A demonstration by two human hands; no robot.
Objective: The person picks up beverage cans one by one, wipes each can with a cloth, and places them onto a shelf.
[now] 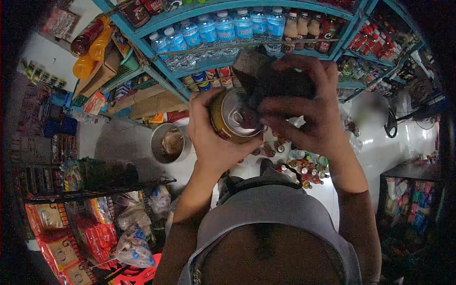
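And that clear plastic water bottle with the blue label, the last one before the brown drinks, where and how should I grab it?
I'd take the water bottle by its upper part, just below the cap, from the front: it stands upright, narrowing at the top, with other bottles close on both sides.

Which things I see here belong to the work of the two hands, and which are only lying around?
In the work, it seems:
- can, held in the left hand
- dark cloth, in the right hand, against the can

Only around:
- water bottles on the shelf
- metal pot on the floor
- small bottles on the floor
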